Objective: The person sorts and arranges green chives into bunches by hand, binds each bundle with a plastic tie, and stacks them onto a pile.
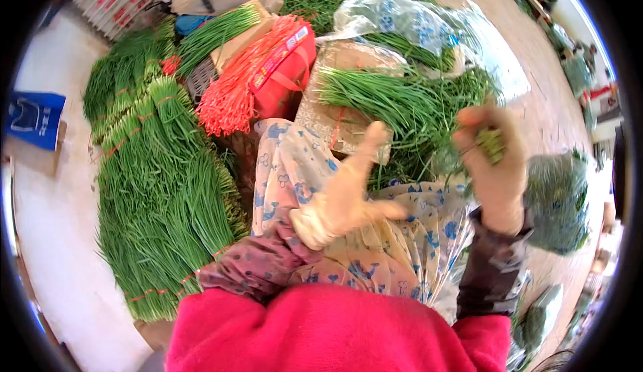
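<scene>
My left hand [348, 201], in a pale glove, is stretched out over my patterned apron [288, 164] with its fingers spread and nothing in it. On the right, my gloved right hand [499, 171] is curled around a small yellow-green clump of chives [491, 144]; only its end shows between thumb and fingers. Ahead of my hands, a loose pile of long green chives [375, 97] lies across a worn board [321, 104]. A red tie strip [338, 127] lies on the board near my left fingertips.
Stacked chive bundles [161, 171] with red ties fill the left side. A red bag [288, 81] with many red tie strips [231, 91] sits left of the board. Clear plastic [395, 17] covers greens behind. A plastic-wrapped bale [559, 201] stands at right, and a blue bag [37, 121] far left.
</scene>
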`<action>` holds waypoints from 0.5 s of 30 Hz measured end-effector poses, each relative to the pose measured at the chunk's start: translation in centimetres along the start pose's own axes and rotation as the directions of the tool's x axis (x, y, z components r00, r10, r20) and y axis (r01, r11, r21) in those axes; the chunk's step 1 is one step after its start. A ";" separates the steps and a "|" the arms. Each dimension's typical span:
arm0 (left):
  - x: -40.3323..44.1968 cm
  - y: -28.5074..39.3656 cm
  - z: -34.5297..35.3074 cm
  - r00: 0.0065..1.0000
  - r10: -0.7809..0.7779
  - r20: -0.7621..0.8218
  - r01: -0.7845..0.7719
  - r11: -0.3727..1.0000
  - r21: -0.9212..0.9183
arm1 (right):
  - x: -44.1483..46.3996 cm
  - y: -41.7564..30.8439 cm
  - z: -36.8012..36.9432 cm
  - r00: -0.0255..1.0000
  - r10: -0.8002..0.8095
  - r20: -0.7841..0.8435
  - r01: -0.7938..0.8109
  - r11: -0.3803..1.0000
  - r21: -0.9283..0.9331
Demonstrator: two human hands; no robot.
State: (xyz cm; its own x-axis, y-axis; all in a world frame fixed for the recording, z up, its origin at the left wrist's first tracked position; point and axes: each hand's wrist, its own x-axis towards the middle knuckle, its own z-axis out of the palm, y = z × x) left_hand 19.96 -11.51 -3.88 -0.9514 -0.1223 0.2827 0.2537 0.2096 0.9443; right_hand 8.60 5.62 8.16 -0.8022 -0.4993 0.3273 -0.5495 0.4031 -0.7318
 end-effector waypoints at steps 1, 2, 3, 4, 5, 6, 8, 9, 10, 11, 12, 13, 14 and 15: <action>0.9 0.7 1.1 0.997 0.077 -0.025 -0.076 0.996 0.055 | -0.3 -1.1 1.4 0.993 0.066 0.094 -0.077 0.990 0.116; 1.9 1.4 1.6 0.980 0.197 -0.035 -0.196 0.980 0.024 | -0.7 -0.4 3.4 0.996 -0.030 0.081 0.022 0.995 0.102; 2.5 0.7 3.1 0.996 0.084 -0.039 -0.092 0.945 -0.313 | -1.3 -1.0 5.0 0.993 0.098 0.069 -0.112 0.967 0.230; 3.1 0.0 4.6 0.999 -0.031 -0.044 -0.003 0.786 -0.618 | -1.9 -1.6 6.6 0.973 0.225 0.057 -0.230 0.904 0.361; 2.7 -0.3 4.6 0.993 -0.109 0.038 0.107 0.746 -0.657 | -2.1 -1.9 6.9 0.977 0.215 -0.002 -0.207 0.944 0.256; 2.3 -0.6 4.6 0.975 -0.186 0.118 0.216 0.696 -0.685 | -2.3 -1.2 7.2 0.956 0.281 0.083 -0.288 0.851 0.440; 1.4 -0.9 3.7 0.991 -0.048 0.126 0.076 0.970 -0.229 | -2.4 0.3 8.1 0.928 0.329 0.176 -0.367 0.718 0.591; 1.4 -1.1 4.4 0.999 -0.035 -0.036 0.020 0.928 -0.371 | -2.3 0.7 8.4 0.971 0.167 0.173 -0.240 0.672 0.700; 1.3 -1.2 4.8 0.980 -0.045 -0.196 -0.059 0.868 -0.493 | -2.2 1.0 8.7 0.989 0.002 0.146 -0.118 0.592 0.797; 1.3 -1.2 4.7 0.979 -0.040 -0.197 -0.064 0.867 -0.495 | -2.3 1.5 8.6 0.990 -0.001 0.144 -0.115 0.596 0.794; 1.3 -0.9 4.2 0.972 -0.179 -0.151 0.025 0.722 -0.691 | -2.5 2.1 8.1 0.992 -0.011 0.129 -0.081 0.723 0.686; 1.5 -0.7 3.7 0.962 -0.245 -0.124 0.068 0.651 -0.756 | -2.9 2.9 7.8 0.993 -0.026 0.116 -0.043 0.829 0.557; 1.8 -0.3 3.1 0.946 -0.309 -0.097 0.104 0.572 -0.814 | -3.8 3.8 8.0 0.976 -0.036 0.215 -0.078 0.861 0.502; 2.1 -0.5 2.9 0.941 -0.317 -0.117 0.047 0.466 -0.884 | -4.3 3.9 8.3 0.949 -0.046 0.312 -0.101 0.893 0.440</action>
State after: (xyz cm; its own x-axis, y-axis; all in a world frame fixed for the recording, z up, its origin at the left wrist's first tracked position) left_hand 17.36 -9.01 -4.27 -0.9554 -0.2951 -0.0138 0.2277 -0.7653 0.6021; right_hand 11.84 3.03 -1.07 -0.6635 -0.7313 0.1579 -0.3066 0.0733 -0.9490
